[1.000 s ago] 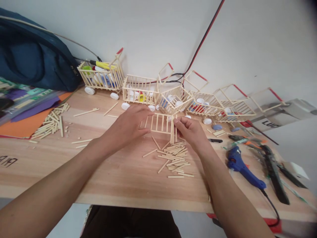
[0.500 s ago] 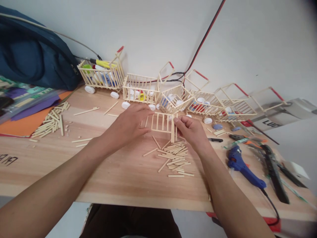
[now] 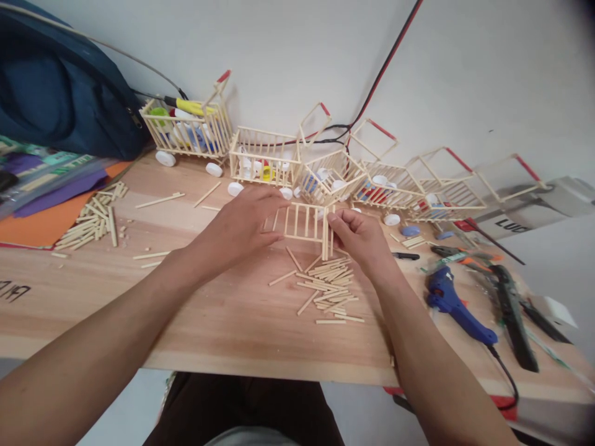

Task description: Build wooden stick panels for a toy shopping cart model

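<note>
A small ladder-like wooden stick frame (image 3: 303,221), made of two long rails with several crossbars, is between my hands at the middle of the table. My left hand (image 3: 248,220) spans its left end, with the thumb by the lower rail and the fingers by the upper one. My right hand (image 3: 357,238) pinches the right end, where a few upright sticks stand close together. The right fingertips are partly hidden behind the thumb. Just below the frame lies a loose pile of short wooden sticks (image 3: 332,285).
Several miniature stick shopping carts (image 3: 264,158) line the wall. On the right lie a blue glue gun (image 3: 458,306), black-handled cutters (image 3: 514,319) and a black pen (image 3: 406,255). More sticks (image 3: 95,220) lie left, near a blue bag (image 3: 69,87) and coloured paper (image 3: 65,220).
The view has shifted slightly, so the table appears a little higher. Both hands stay at the ends of the stick frame, with hardly any movement.
</note>
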`<state>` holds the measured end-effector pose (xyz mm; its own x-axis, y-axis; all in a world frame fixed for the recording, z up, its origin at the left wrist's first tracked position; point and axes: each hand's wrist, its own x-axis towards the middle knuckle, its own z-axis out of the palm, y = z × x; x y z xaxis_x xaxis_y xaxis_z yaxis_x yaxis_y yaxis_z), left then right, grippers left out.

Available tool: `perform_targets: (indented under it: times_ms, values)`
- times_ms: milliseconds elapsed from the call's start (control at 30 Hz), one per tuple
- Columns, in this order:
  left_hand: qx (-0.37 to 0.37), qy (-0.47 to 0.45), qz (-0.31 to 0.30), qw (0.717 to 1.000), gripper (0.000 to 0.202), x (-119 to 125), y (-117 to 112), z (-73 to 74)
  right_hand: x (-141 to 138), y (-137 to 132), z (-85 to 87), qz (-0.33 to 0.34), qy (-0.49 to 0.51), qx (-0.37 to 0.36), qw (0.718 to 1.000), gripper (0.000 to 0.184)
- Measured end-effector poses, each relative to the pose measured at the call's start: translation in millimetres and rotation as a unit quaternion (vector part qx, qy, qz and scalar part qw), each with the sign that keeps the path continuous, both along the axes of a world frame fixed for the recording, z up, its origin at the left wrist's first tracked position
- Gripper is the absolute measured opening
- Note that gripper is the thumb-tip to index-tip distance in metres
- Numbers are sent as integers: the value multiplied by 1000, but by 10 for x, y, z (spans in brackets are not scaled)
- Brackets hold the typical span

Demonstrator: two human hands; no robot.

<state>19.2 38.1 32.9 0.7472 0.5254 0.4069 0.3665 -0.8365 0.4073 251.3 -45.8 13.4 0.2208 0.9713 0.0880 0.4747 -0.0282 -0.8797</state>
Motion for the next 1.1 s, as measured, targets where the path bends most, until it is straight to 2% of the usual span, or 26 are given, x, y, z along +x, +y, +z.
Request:
perform_targets:
  times_ms: [200,333,467,600,667,767,867,1100]
  values:
    - [5,4,6,1000,43,2,-4,-3,4,0,16,-1,-18,-2,1000,45]
    - [13,2,14,1000,43,-12,22,-38,113,7,6,-48,-129,-8,990,40]
    - [18,13,22,1000,42,-18,38,-53,214,-5,2,-92,-268,-13,959,37]
    - [17,16,20,1000,41,-13,31,-43,244,-26,38,-95,-319,0,943,37]
    - [16,10,17,1000,41,-8,24,-37,232,-37,78,-99,-277,10,956,39]
    - [17,4,10,1000,42,1,12,-26,171,-61,141,-61,-83,-33,994,41]
    - [20,0,4,1000,42,10,-2,-11,76,-81,170,-5,76,-99,992,45]
    - [25,4,-1,1000,41,14,-27,13,-44,-56,113,7,137,-101,985,47]
